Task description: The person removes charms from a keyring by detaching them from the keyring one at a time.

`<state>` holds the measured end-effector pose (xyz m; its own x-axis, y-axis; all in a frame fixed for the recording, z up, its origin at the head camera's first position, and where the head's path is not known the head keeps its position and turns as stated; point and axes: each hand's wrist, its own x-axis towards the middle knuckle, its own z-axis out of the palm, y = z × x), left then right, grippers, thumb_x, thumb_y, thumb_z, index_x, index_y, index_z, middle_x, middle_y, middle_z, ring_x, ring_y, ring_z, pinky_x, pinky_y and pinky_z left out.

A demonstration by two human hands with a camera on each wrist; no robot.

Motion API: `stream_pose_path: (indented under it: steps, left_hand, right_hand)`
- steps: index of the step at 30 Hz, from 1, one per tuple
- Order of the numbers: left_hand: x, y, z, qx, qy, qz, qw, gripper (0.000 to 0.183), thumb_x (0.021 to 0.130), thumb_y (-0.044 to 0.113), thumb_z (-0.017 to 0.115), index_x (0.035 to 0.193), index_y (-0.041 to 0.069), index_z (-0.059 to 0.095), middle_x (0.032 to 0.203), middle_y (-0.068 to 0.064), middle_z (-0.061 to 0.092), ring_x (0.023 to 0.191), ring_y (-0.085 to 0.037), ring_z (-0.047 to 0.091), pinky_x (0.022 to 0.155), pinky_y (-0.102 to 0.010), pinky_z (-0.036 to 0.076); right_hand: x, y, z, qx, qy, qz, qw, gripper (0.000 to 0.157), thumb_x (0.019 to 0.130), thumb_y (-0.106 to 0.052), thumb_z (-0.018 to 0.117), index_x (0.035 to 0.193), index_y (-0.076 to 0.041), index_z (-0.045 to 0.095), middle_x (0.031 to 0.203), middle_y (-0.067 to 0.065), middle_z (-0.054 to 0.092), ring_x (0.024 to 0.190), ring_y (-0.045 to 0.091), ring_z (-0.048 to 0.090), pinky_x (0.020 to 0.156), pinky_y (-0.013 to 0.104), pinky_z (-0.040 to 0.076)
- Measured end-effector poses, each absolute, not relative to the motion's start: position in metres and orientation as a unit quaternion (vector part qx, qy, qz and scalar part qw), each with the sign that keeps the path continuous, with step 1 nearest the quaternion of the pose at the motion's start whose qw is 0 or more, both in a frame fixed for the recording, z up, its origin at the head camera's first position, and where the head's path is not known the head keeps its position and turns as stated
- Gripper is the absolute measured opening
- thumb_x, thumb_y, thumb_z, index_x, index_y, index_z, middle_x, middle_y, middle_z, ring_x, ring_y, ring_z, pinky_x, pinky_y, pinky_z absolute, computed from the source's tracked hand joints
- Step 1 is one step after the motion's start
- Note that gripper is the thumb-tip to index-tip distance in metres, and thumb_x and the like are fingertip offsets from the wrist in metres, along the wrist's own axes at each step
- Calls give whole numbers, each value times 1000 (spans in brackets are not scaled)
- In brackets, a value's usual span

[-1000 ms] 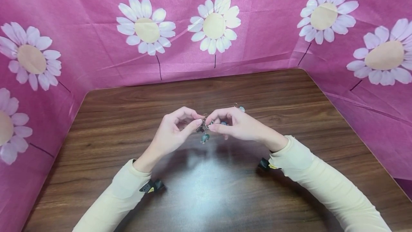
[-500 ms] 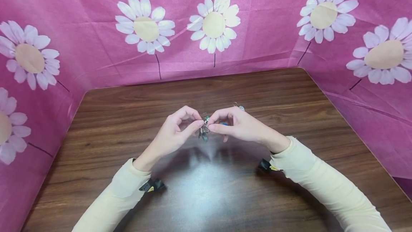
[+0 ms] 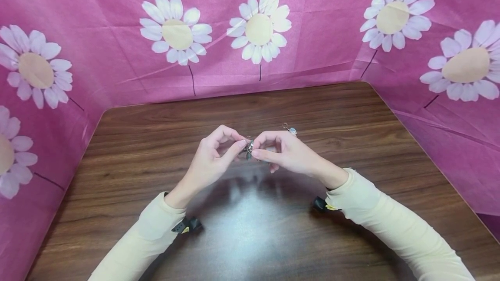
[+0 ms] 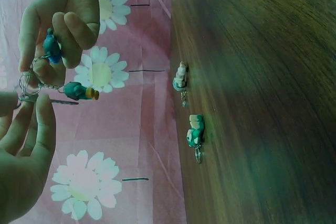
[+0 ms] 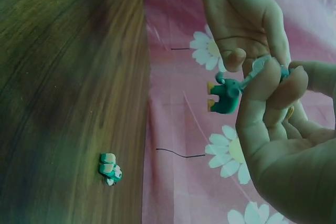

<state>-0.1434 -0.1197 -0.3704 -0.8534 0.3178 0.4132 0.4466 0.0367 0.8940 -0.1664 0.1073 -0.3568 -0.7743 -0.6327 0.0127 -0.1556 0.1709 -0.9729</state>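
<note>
Keychain (image 3: 250, 146) pinched by left hand (image 3: 209, 154) and right hand (image 3: 292, 152), centre frame.
Green charm (image 4: 76, 91) could be dropped if either pinch is loosened.

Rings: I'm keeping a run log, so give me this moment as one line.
left hand: pinches rings | right hand: pinches rings | green-yellow charm: hanging | table: two other charms
</note>
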Motion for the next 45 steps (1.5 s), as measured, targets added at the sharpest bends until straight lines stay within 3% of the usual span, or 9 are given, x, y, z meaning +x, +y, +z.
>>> stream_pose_path:
  steps: [5,9,16,22,27,31,35,38,45]
  left_hand:
    - [-143,-119,-369,-266,-717,-643,33,8,100,5,64,106,5,59,112,-8,73,88,-29,73,71,-50,61]
    - [-142,-119,-369,-263,-722,-639,27,8,100,5,64,106,4,59,107,-8,73,85,-28,72,71,-51,61]
    - [-142,-120,-371,-247,-715,-653,27,8,99,3,64,104,2,58,98,-11,71,66,-38,67,62,-42,61]
    - [-143,-118,-373,-235,-714,-658,36,7,99,5,66,102,3,60,96,-12,71,63,-31,67,59,-47,60]
    - [-143,-118,-372,-223,-715,-663,0,7,99,8,67,103,4,63,95,-13,70,68,-36,69,62,-49,61]
    - [-145,-120,-369,-218,-726,-652,-25,8,97,9,70,102,3,68,96,-15,72,74,-35,71,67,-47,62]
    - [-146,-122,-366,-213,-743,-632,-51,10,94,13,75,100,5,74,93,-12,75,77,-28,73,69,-40,62]
    - [-147,-124,-364,-218,-753,-617,-65,11,92,13,78,99,6,78,90,-8,76,79,-32,74,71,-38,62]
    - [-148,-126,-364,-242,-783,-570,-60,9,93,14,76,101,9,76,91,-5,76,82,-28,72,70,-33,60]
  right_hand:
    - [-167,105,-360,-260,710,-622,204,11,100,-9,64,107,-4,58,95,18,72,80,19,65,53,33,55]
    - [-168,105,-361,-270,696,-640,183,20,98,-4,64,113,-3,51,89,15,70,72,18,63,50,33,53]
    - [-169,107,-361,-295,720,-609,153,9,97,-8,68,105,-6,65,94,12,72,79,20,67,54,40,57]
    - [-167,105,-363,-293,759,-574,94,8,93,-13,75,100,-11,74,92,11,73,67,19,65,54,42,59]
    - [-166,104,-364,-292,773,-560,65,5,95,-15,74,95,-10,73,92,8,73,64,25,63,52,39,57]
    - [-165,104,-364,-292,778,-553,63,7,96,-16,73,95,-9,73,88,5,72,61,30,61,51,34,54]
    - [-166,104,-363,-295,782,-545,58,6,95,-16,74,95,-10,74,86,4,71,57,21,58,49,29,51]
    - [-165,105,-362,-296,783,-544,60,4,94,-16,75,94,-12,74,84,2,71,56,17,57,48,27,48]
    - [-168,108,-363,-291,773,-554,101,11,96,-18,73,106,-13,75,89,4,72,62,27,60,55,39,57]
